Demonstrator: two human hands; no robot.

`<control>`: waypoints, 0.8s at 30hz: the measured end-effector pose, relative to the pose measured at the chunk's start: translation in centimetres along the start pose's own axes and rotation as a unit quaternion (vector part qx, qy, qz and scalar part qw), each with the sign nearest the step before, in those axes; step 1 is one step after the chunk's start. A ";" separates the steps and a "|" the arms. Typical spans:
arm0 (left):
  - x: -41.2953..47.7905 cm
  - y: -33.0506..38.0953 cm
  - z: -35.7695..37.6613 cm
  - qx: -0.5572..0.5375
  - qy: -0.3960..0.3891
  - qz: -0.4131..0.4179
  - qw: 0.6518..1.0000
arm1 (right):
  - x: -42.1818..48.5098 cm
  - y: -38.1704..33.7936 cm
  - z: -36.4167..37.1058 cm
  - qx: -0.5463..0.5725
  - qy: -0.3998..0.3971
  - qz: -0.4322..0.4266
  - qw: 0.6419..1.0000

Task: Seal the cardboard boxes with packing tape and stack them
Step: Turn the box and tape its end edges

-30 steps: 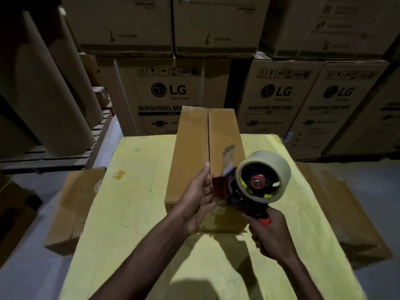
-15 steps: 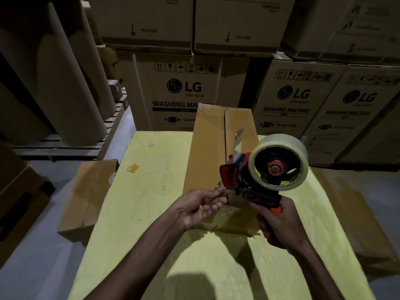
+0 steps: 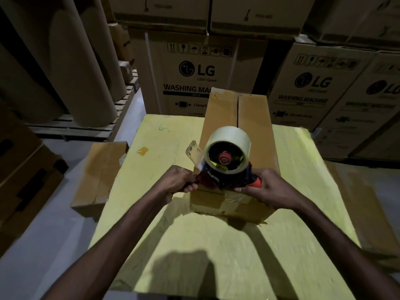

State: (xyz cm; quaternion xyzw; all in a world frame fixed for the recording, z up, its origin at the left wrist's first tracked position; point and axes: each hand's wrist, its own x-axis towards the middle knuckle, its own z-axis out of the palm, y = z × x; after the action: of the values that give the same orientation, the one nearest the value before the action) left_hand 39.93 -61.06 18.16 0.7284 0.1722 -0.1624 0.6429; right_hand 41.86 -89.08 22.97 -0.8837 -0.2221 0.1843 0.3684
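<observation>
Cardboard box (image 3: pixel 255 118) sits lengthwise toward the far side of the yellow table (image 3: pixel 173 224), top flaps closed & meeting along a dark ctr seam. Its near end face shows patches of old tape.

Tape dispenser (image 3: pixel 218 180) is up in the air just over the box's near end, w/ both hands on it. Right hand (image 3: pixel 270 191) has its fingers wrapped round the orange handle (image 3: pixel 256 184). Left hand (image 3: pixel 177 180) is at the front end by the red guard, fingers curled in & clamped on the dispenser's nose. It's blurry there, so can't tell if tape is pinched too. Tape roll (image 3: pixel 229 137) shows its open side, red hub in the middle. A loose tape end (image 3: pixel 193 150) sticks up & left off the roll, above the left hand.

Small tape scrap (image 3: pixel 142 150) lies on the table left of the box. Flattened carton (image 3: pixel 99 172) is on the floor by the table's left edge, w/ more flat cardboard (image 3: pixel 363 202) at right. Behind are LG washing machine cartons (image 3: pixel 194 70) stacked high, & big brown paper rolls (image 3: pixel 71 61) on a wooden pallet (image 3: pixel 75 126) at left.
</observation>
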 end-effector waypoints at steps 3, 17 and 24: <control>0.4 -1.4 -1.4 -0.001 0.032 0.011 0.999 | 0.5 0.1 -0.8 -0.008 -0.027 -0.001 1.000; 1.6 -3.1 -6.0 0.012 0.113 0.055 0.992 | -3.3 2.3 -7.9 -0.101 -0.021 0.008 0.995; 1.5 -4.1 -3.8 -0.013 0.116 0.053 0.992 | -5.3 2.8 -8.9 -0.070 0.022 0.010 0.997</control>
State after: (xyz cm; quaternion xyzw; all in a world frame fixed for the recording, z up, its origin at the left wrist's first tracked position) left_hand 39.41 -56.77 14.38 0.7422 0.2083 -0.0403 0.6357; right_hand 42.50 -98.68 27.69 -0.9132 -0.2178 0.1528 0.3088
